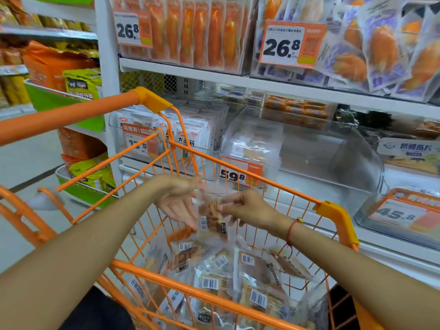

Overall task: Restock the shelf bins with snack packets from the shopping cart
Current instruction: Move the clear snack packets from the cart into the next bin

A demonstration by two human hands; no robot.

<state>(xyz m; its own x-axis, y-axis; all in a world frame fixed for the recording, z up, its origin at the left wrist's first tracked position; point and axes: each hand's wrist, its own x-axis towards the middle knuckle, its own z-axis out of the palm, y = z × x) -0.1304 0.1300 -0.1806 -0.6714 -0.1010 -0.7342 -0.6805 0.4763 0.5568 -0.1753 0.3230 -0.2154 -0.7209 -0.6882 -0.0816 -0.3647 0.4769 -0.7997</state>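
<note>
Over the orange shopping cart [259, 179], my right hand [250, 210] pinches a clear snack packet [213, 217] with brown pieces and a barcode. My left hand [177, 203] is open, palm turned toward the packet, fingers straight beside its left edge. Several more clear snack packets [238, 277] lie heaped in the cart's basket below. Behind the cart, a clear plastic shelf bin [309, 148] tagged 59.8 holds only a few packets at its left.
A bin of white packets [190, 129] stands left of the clear bin; another bin tagged 45.8 [400, 210] sits at right. Orange and purple packets fill the upper shelf [262, 79]. The cart handle [71, 115] crosses at left. An aisle floor lies left.
</note>
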